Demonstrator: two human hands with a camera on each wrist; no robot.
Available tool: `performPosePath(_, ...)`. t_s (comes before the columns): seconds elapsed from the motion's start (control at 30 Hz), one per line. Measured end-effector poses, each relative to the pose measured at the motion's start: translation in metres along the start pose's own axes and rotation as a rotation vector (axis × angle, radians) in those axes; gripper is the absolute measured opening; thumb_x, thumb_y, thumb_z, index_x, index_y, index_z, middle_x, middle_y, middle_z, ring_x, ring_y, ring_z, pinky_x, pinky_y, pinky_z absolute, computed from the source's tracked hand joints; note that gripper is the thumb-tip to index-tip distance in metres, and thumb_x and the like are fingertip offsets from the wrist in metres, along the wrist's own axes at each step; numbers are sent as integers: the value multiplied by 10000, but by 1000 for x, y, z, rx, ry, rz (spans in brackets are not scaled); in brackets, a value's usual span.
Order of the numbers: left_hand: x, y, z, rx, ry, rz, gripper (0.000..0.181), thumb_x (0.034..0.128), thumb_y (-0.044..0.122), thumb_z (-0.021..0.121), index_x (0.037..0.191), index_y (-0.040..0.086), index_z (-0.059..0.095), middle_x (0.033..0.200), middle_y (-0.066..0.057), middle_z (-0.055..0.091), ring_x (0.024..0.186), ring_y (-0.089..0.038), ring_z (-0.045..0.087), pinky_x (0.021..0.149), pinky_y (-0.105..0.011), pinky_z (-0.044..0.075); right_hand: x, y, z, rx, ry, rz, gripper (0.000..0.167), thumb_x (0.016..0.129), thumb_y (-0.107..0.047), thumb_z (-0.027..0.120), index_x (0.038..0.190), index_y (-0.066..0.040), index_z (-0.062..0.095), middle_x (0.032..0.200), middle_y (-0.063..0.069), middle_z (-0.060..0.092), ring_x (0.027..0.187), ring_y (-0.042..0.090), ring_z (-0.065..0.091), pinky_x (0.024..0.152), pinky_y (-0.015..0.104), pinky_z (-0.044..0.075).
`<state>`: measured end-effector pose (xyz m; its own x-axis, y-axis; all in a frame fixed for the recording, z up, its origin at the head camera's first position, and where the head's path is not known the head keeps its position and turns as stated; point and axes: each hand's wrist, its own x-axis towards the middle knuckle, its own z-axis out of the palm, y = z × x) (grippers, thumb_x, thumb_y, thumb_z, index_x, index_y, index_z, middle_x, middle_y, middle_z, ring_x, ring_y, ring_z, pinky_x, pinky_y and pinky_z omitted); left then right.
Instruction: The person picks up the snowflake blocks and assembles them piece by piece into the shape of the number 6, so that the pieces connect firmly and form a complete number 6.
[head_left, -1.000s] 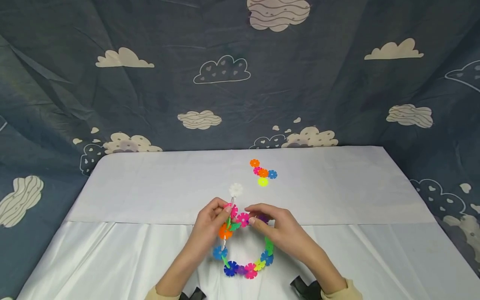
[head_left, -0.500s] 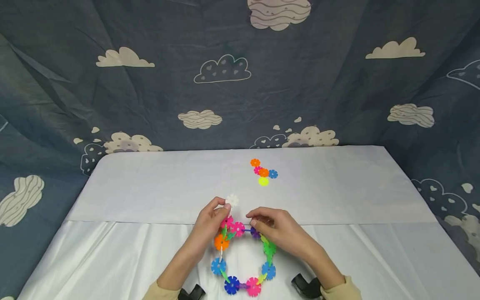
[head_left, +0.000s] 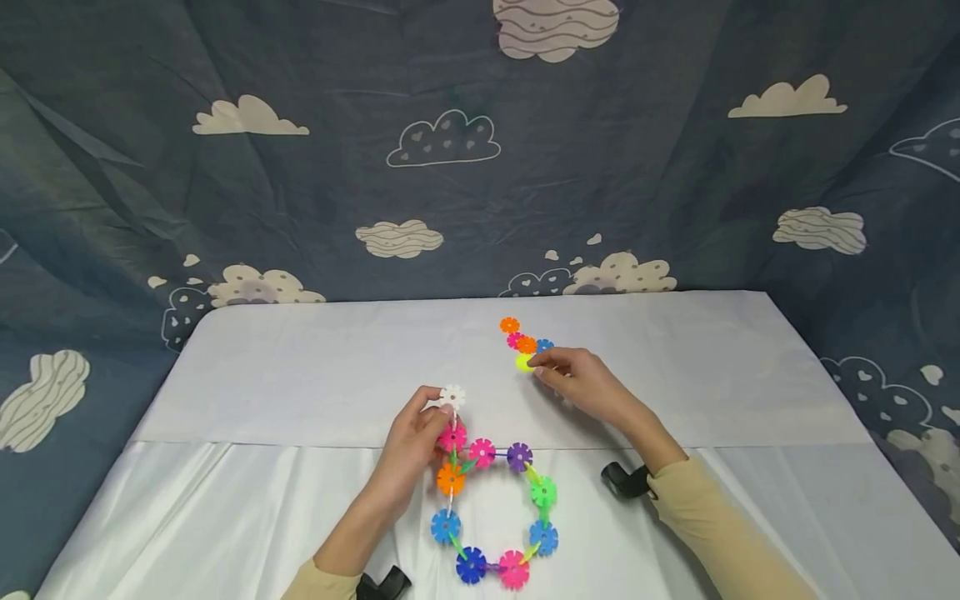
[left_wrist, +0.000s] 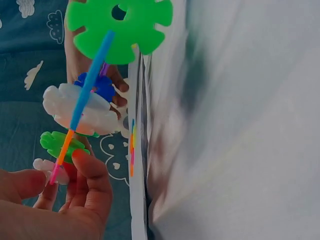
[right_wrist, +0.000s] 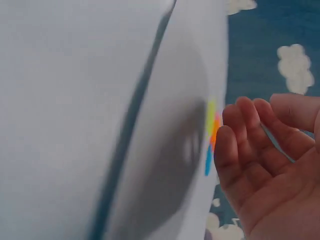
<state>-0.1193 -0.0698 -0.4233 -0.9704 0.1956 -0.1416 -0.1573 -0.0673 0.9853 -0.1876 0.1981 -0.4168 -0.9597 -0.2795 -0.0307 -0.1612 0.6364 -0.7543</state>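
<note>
My left hand (head_left: 408,437) pinches the ring of linked snowflake discs (head_left: 544,492) near its white disc (head_left: 452,397), at the upper left. The ring hangs from there in many colours: pink, orange, blue, purple and green. In the left wrist view, a large green disc (left_wrist: 120,50) is nearest the camera, and thumb and finger close on a small pale disc (left_wrist: 55,172). My right hand (head_left: 588,383) reaches over the loose discs, its fingertips beside a yellow disc (head_left: 523,362). Whether they touch it cannot be told. In the right wrist view its fingers bend loosely around nothing.
Two orange discs (head_left: 509,325), a pink one (head_left: 513,340) and a partly covered blue one (head_left: 544,345) lie by the yellow disc. The white-covered table (head_left: 300,375) meets a dark cloud-patterned cloth (head_left: 337,183) behind. Black wrist mounts (head_left: 626,481) sit by the wrists.
My right hand has left the ring and moved up and away to the loose discs. My left hand still holds the ring, its grip now by the white disc, which has come lower.
</note>
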Motion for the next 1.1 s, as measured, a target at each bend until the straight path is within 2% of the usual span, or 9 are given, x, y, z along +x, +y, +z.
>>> performPosePath(0.17, 0, 0, 1, -34, 5, 4, 188, 1017, 138, 545, 1181, 54, 502, 826, -77, 562, 575, -191, 484, 531, -258, 480, 24, 14, -5, -130, -13, -56, 212, 951, -70, 633, 1153, -64, 694, 1110, 55, 678, 998, 245, 592, 881, 409, 505)
performPosePath(0.27, 0, 0, 2, -44, 1, -6, 187, 1017, 133, 540, 1179, 52, 493, 824, -75, 560, 596, -185, 499, 542, -264, 498, 33, 19, -6, -165, -51, -105, 253, 939, -24, 630, 1177, -82, 695, 1175, 59, 656, 1076, 248, 574, 961, 432, 470)
performPosePath(0.47, 1, -3, 0, -34, -29, -23, 167, 1030, 160, 509, 1155, 54, 484, 807, -67, 534, 595, -187, 498, 545, -269, 503, 44, 22, -10, -197, -177, -184, 345, 926, 37, 619, 1221, -126, 690, 1219, 44, 623, 1074, 234, 547, 978, 426, 459)
performPosePath(0.57, 2, -4, -1, -15, -43, -15, 171, 1040, 190, 493, 1142, 54, 477, 786, -61, 508, 579, -193, 497, 543, -274, 506, 47, 22, -11, -228, -214, -204, 371, 912, 48, 634, 1229, -135, 689, 1198, 50, 608, 1004, 226, 535, 930, 402, 467)
performPosePath(0.73, 1, -2, -1, -17, -66, -1, 170, 1042, 200, 499, 1134, 57, 493, 772, -64, 514, 566, -202, 501, 539, -284, 511, 51, 20, -9, -292, -231, -173, 379, 893, 21, 684, 1241, -129, 676, 1154, 63, 565, 895, 209, 487, 804, 341, 450)
performPosePath(0.93, 0, 2, -2, -14, -92, 62, 171, 1039, 194, 520, 1143, 59, 541, 798, -98, 571, 562, -201, 521, 546, -290, 516, 50, 16, -11, -314, -224, -100, 295, 864, -45, 751, 1143, -87, 665, 1015, 64, 551, 878, 217, 491, 793, 334, 455)
performPosePath(1.1, -1, 4, -3, 9, -81, 83, 171, 1036, 202, 525, 1150, 80, 564, 799, -105, 560, 557, -201, 502, 553, -269, 497, 44, 17, -12, -261, -172, -56, 255, 849, -58, 765, 1069, -112, 649, 965, 42, 582, 888, 228, 511, 807, 359, 457)
